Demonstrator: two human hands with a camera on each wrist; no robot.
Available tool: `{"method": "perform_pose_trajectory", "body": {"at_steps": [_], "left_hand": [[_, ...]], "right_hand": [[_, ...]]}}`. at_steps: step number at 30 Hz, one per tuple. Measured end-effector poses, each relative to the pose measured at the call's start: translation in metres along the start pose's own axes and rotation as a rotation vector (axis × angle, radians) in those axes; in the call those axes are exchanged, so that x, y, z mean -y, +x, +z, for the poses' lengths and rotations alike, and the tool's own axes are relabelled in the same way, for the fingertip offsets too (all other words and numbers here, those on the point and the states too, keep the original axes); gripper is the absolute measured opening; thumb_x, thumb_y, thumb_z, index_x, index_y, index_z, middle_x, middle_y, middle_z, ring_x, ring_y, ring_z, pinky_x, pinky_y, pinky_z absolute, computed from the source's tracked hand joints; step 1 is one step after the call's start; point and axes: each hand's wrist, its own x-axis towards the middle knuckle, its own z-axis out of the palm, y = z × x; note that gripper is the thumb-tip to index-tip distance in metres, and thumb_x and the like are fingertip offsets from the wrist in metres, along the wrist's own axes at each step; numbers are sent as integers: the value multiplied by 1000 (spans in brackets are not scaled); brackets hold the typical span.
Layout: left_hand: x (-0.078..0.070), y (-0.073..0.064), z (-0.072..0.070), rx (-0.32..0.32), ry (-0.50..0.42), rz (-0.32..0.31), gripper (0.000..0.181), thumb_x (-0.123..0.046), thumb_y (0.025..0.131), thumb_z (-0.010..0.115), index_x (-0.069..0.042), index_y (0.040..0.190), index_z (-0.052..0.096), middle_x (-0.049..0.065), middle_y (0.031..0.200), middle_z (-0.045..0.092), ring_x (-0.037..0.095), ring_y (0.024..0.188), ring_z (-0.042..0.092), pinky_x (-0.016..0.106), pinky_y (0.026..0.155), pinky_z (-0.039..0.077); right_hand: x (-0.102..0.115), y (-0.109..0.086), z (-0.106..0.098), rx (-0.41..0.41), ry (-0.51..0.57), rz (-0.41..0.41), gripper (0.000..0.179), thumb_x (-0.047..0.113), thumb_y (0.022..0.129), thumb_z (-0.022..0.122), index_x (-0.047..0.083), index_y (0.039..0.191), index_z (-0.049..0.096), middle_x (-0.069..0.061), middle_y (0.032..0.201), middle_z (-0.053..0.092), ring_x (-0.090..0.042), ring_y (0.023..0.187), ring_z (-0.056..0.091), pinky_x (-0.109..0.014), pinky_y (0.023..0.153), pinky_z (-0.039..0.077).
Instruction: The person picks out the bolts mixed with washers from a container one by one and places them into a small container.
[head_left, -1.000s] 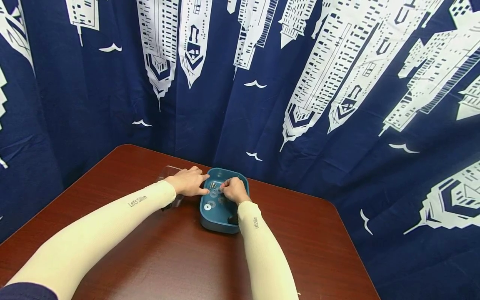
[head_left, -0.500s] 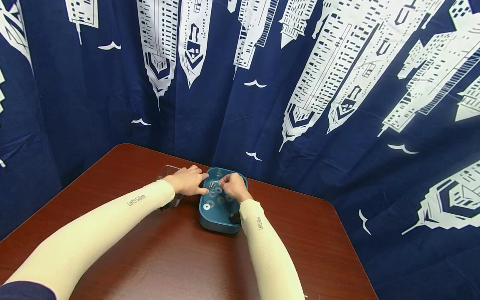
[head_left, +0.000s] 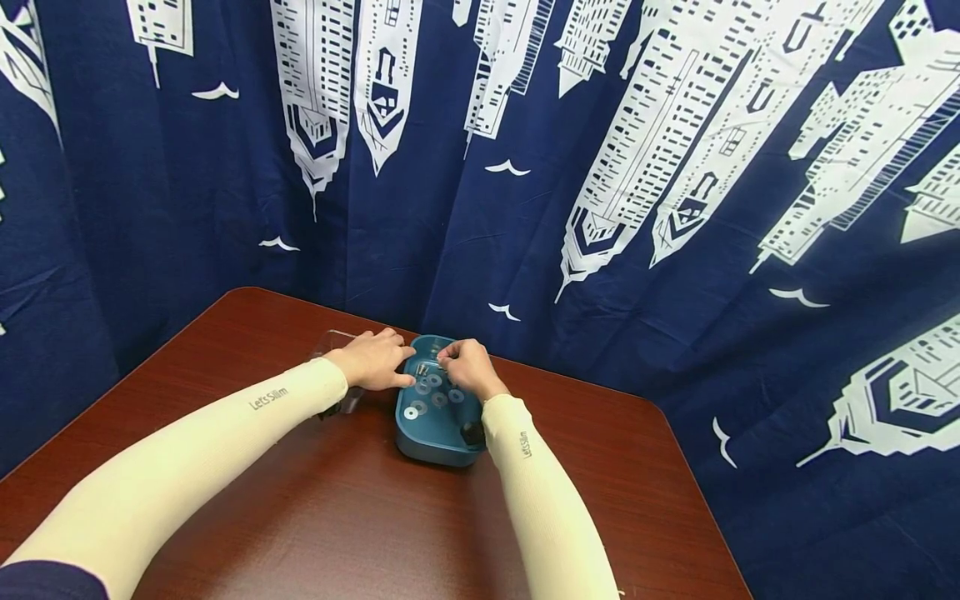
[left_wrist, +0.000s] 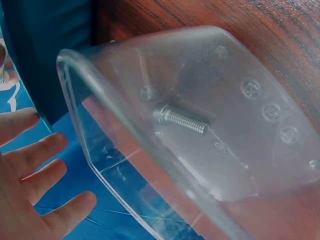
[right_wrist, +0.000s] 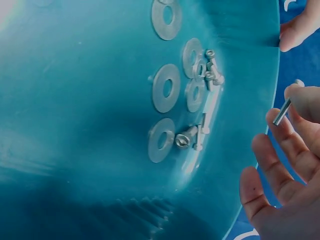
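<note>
In the right wrist view, my right hand [right_wrist: 290,155] pinches a small threaded screw [right_wrist: 283,111] between thumb and fingertip, above the edge of a blue bin [right_wrist: 50,100]. Inside that bin lie several flat washers [right_wrist: 166,88] and a cluster of bolts [right_wrist: 183,140]. The head view has my left hand [head_left: 372,360] at the bin's left rim, fingers spread. Under the left wrist stands a clear plastic box [left_wrist: 235,165]. One socket-head bolt [left_wrist: 180,120] lies in it, with a thinner screw [left_wrist: 145,80] seen beside it through the plastic.
A brown wooden table [head_left: 315,517] carries both containers near its back edge. Behind it hangs a navy curtain [head_left: 405,250] with white buildings. A dark object [head_left: 471,432], possibly the right wrist camera, shows over the bin's near right corner.
My right hand has risen and shifted slightly back from the middle of the bin toward its far right side, uncovering more washers. The left hand has stayed almost in place.
</note>
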Motion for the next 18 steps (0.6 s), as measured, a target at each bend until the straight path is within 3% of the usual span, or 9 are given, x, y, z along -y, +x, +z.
{"method": "perform_pose_trajectory", "body": {"at_steps": [9,18], "left_hand": [[2,-8,-9,-54,31,7,66,-55,96,58,-9,143,56,15,139,58,32,132,48,57,107,42],[11,-19,-18,-90,35,15,64,-53,96,59,-9,142,57,17,140,57,34,133,46,59,108,40]], "right_hand": [[13,0,-5,6,18,-24,20,18,98,63,3,102,77,-5,93,69,-20,83,59,-31,73,50],[26,-1,-8,11,25,-63,18,19,98,63,7,98,76,-4,91,68,-20,82,58,-30,72,48]]}}
